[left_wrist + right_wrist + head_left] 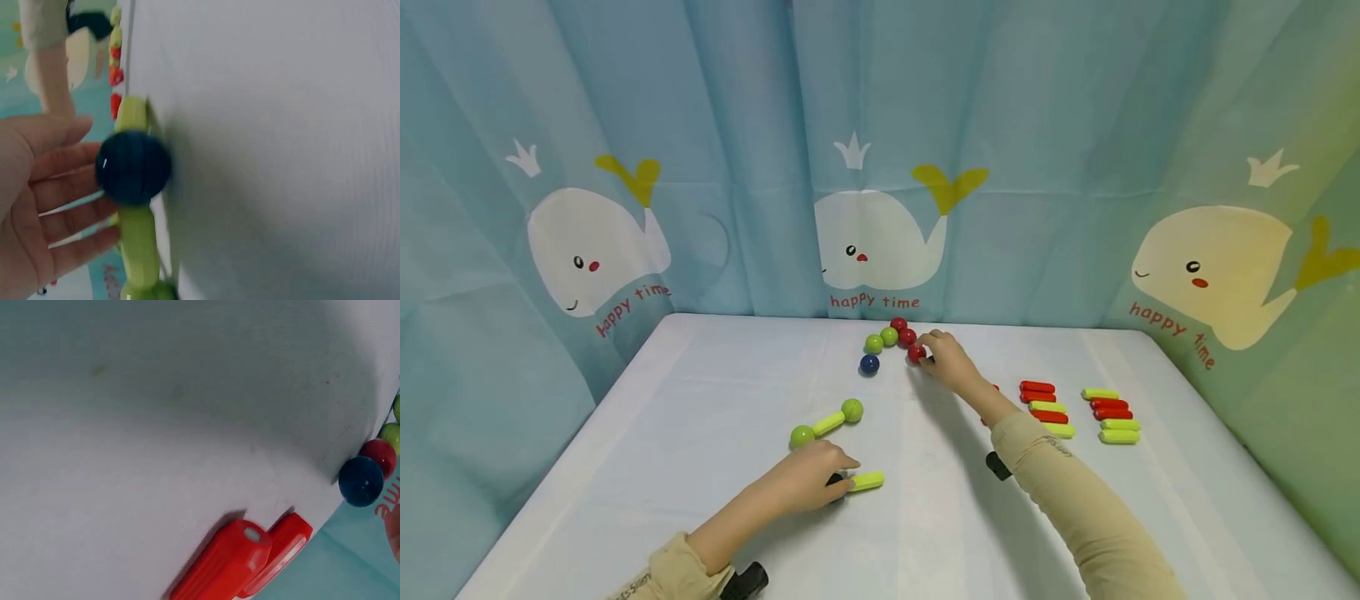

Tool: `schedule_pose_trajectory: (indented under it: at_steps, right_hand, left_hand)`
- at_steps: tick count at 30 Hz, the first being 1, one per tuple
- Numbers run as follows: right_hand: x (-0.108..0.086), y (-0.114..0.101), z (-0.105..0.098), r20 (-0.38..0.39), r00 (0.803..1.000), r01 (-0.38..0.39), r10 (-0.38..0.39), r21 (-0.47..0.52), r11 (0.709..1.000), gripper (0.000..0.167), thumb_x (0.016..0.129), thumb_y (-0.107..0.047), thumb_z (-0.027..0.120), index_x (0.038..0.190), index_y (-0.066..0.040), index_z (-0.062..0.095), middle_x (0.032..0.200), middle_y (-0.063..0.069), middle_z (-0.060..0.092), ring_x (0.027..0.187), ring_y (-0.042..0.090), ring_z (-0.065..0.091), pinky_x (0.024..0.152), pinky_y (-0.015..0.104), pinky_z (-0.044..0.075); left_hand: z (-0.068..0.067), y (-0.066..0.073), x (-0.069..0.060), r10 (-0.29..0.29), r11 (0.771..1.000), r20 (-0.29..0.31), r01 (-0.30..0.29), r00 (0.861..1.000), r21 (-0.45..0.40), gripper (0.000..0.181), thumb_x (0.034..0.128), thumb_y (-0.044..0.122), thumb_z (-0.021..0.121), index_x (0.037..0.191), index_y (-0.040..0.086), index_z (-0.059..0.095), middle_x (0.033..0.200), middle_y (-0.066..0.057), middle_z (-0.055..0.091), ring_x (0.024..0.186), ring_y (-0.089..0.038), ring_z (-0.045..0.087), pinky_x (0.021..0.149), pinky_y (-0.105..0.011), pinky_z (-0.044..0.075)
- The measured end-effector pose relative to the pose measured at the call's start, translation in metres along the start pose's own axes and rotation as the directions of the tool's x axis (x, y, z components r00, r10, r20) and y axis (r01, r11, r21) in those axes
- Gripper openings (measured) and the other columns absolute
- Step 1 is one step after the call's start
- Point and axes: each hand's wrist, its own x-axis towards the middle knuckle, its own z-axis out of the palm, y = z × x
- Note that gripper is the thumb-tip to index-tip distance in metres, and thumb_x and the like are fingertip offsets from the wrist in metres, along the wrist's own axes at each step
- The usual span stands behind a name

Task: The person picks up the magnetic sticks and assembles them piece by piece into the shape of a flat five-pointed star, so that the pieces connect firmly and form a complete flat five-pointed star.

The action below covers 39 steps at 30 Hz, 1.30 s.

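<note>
My left hand (812,479) is low over the table, its fingers beside a dark blue ball (133,167), with a yellow-green stick (867,481) extending from that ball. In the left wrist view the fingers look fairly straight and reach the ball's side; the thumb stays apart from it. Farther back, my right hand (949,360) reaches to another dark blue ball (360,481) beside a red ball (916,354). Only a bit of that hand shows in the right wrist view, just off the blue ball. Behind the left hand, a yellow-green stick (829,423) lies between two green balls (802,437).
Red and yellow-green sticks (1118,436) lie in two groups on the right; my right forearm partly covers the nearer one. Toward the back are a blue ball (869,365), green balls (874,343) and more red balls (907,337). A whale-print curtain (760,250) hangs behind the table.
</note>
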Motion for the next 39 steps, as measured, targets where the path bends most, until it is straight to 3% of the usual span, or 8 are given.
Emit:
schedule_pose_trajectory:
  at_steps: [2,4,7,10,14,20,32,39]
  right_hand:
    - [0.003,0.002,0.003,0.008,1.0,-0.004,0.004,-0.029,1.0,0.02,0.082,0.004,0.066,0.101,0.006,0.065,0.096,0.019,0.062,0.091,0.034,0.058,0.084,0.043,0.049]
    - [0.006,0.003,0.006,0.011,1.0,-0.017,0.018,-0.04,0.999,0.02,0.082,0.003,0.066,0.102,0.006,0.064,0.097,0.019,0.062,0.091,0.034,0.058,0.083,0.043,0.049]
    - [0.01,0.004,0.01,0.024,0.999,-0.045,0.046,-0.041,0.998,0.023,0.083,0.003,0.065,0.105,0.006,0.063,0.098,0.021,0.062,0.091,0.034,0.06,0.083,0.043,0.05]
    - [0.012,0.006,0.015,0.055,0.994,-0.096,0.097,-0.02,0.995,0.026,0.084,0.002,0.065,0.11,0.007,0.062,0.1,0.021,0.062,0.092,0.033,0.061,0.084,0.042,0.051]
    - [0.014,0.005,0.021,0.101,0.986,-0.134,0.135,-0.018,0.991,0.027,0.086,0.001,0.064,0.113,0.006,0.061,0.103,0.022,0.063,0.097,0.032,0.062,0.087,0.041,0.051]
    - [0.017,0.0,0.021,0.127,0.988,-0.073,0.084,-0.084,0.994,0.029,0.084,0.008,0.061,0.112,0.006,0.062,0.109,0.024,0.063,0.103,0.035,0.061,0.093,0.042,0.049]
    - [0.015,-0.001,0.018,0.098,0.995,0.043,-0.02,-0.241,0.97,0.019,0.084,0.009,0.06,0.101,0.003,0.066,0.091,0.017,0.061,0.083,0.028,0.059,0.08,0.037,0.052]
    - [0.003,-0.008,0.007,0.067,0.995,0.08,-0.073,-0.104,0.991,0.021,0.083,0.009,0.062,0.103,0.003,0.065,0.091,0.016,0.062,0.084,0.027,0.061,0.079,0.037,0.052]
  left_hand:
    - [0.006,0.004,0.004,0.0,0.999,-0.036,0.001,0.999,0.035,0.026,0.0892,0.02,0.063,0.109,0.005,0.07,0.102,-0.005,0.072,0.095,-0.017,0.066,0.083,-0.03,0.052]
    - [0.011,0.007,0.007,-0.005,0.999,-0.063,0.008,0.998,0.048,0.023,0.0876,0.021,0.066,0.103,0.005,0.072,0.093,-0.003,0.073,0.082,-0.011,0.065,0.075,-0.027,0.052]
    - [0.016,0.01,0.012,-0.023,0.997,-0.08,0.028,0.997,0.072,0.019,0.0818,0.025,0.072,0.087,0.006,0.072,0.069,0.002,0.065,0.06,-0.004,0.049,0.06,-0.021,0.043]
    - [0.02,0.012,0.014,-0.034,0.995,-0.08,0.041,0.996,0.094,0.018,0.0761,0.025,0.077,0.077,0.008,0.07,0.061,0.005,0.057,0.057,-0.003,0.04,0.056,-0.02,0.038]
    - [0.023,0.012,0.013,-0.041,0.993,-0.088,0.05,0.995,0.104,0.016,0.0747,0.021,0.079,0.082,0.008,0.073,0.072,0.003,0.067,0.064,-0.004,0.053,0.062,-0.022,0.045]
    - [0.022,0.011,0.009,-0.036,0.995,-0.107,0.046,0.994,0.09,0.015,0.075,0.018,0.078,0.085,0.008,0.073,0.079,0.001,0.071,0.071,-0.007,0.06,0.065,-0.023,0.049]
    - [0.017,0.013,0.008,-0.038,0.997,-0.093,0.043,0.995,0.056,0.017,0.0757,0.017,0.078,0.088,0.007,0.073,0.083,-0.001,0.071,0.074,-0.008,0.061,0.067,-0.023,0.05]
    - [0.018,0.011,0.005,-0.048,0.998,-0.098,0.052,0.994,0.04,0.016,0.0761,0.017,0.077,0.087,0.006,0.073,0.082,0.0,0.071,0.072,-0.006,0.06,0.065,-0.023,0.048]
